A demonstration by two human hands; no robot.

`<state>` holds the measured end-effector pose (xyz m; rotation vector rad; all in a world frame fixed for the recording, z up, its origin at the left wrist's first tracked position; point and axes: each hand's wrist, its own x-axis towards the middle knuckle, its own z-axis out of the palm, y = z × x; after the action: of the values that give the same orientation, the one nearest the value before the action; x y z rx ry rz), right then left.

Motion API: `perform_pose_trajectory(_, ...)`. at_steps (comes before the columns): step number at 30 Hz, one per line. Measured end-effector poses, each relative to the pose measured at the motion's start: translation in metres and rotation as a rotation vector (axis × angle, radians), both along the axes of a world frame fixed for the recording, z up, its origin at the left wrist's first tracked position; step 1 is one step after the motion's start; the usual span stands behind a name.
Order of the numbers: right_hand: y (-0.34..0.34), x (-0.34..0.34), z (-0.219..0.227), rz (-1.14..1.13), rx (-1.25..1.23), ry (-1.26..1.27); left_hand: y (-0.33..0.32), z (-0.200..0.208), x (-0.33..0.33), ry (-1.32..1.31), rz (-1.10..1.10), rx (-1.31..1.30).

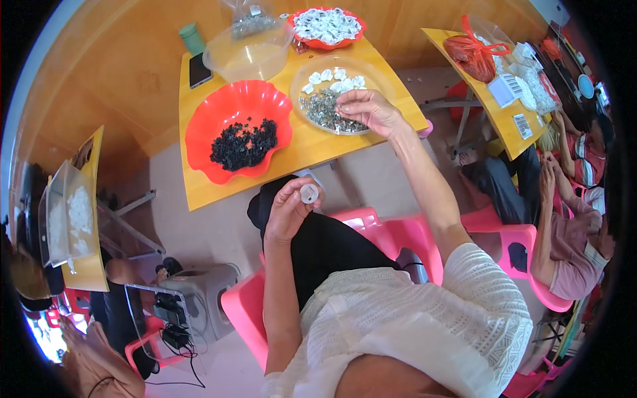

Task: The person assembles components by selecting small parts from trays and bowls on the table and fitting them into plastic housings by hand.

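Note:
My left hand [286, 211] holds a small round white plastic part [309, 194] with a dark spot in its middle, just off the table's front edge. Over a clear round tray [383, 78], my right hand [373, 111] has thumb and fingers pinched together; whatever is between the fingertips is too small to make out. Small silvery metal pieces [322, 109] are heaped under that hand, with several white plastic parts [340, 81] behind them. Left of the tray stands a red scalloped bowl [209, 116] holding a pile of small black parts [242, 146].
Farther back on the yellow table [199, 192] are a clear basin [245, 63], a red bowl [325, 45] full of white parts, a phone [200, 70] and a green cup [192, 38]. People sit at side tables left and right. Pink chairs [245, 312] surround me.

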<state>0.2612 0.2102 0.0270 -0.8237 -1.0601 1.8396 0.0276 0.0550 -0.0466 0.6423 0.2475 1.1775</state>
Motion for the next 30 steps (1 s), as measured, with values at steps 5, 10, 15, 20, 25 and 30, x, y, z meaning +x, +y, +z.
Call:
perform_pose_trajectory(5, -0.029, -0.016, 0.005, 0.013, 0.031, -0.036, 0.007, -0.002, 0.001, 0.022, 0.022, -0.06)
perform_pose_trajectory(10, -0.051, -0.035, 0.005, 0.099, 0.042, -0.014, 0.004, 0.0, 0.005, -0.015, 0.1, -0.05)
perform_pose_trajectory(15, -0.071, -0.049, 0.004, 0.193, 0.031, -0.024, 0.002, -0.003, 0.004, -0.025, 0.127, -0.098)
perform_pose_trajectory(20, -0.084, -0.053, 0.006, 0.276, 0.053, -0.059, -0.002, 0.0, 0.002, -0.029, 0.135, -0.088)
perform_pose_trajectory(25, -0.089, -0.061, -0.004, 0.299, 0.059, -0.074, -0.003, 0.002, 0.005, -0.029, 0.193, -0.057)
perform_pose_trajectory(30, -0.091, -0.065, -0.004, 0.277, 0.245, -0.234, -0.004, 0.0, 0.006, -0.021, 0.233, -0.015)
